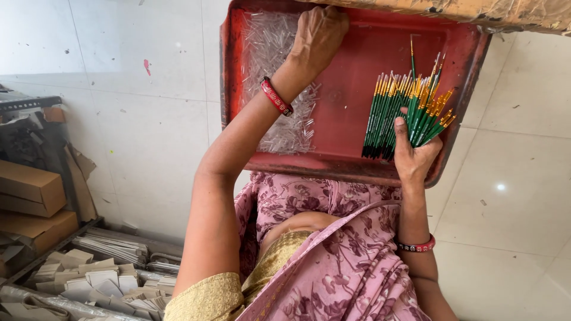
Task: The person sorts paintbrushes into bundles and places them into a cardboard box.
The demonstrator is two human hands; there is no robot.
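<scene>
Pink floral garment point(333, 261) nearest. Right hand point(416, 156) fingers pinching fanned green brushes point(404, 110) over red tray point(357, 163); loose fan risks slipping. Left hand point(318, 35) curled in clear caps point(279, 77), grip unclear; risks scattering them.

The person is wearing a pink floral sari point(333, 261) over a mustard-gold blouse with a short sleeve point(205, 297). Each wrist is carrying a red patterned bangle: the left bangle point(276, 96) at eleven o'clock, the right bangle point(416, 245) at four o'clock.
</scene>
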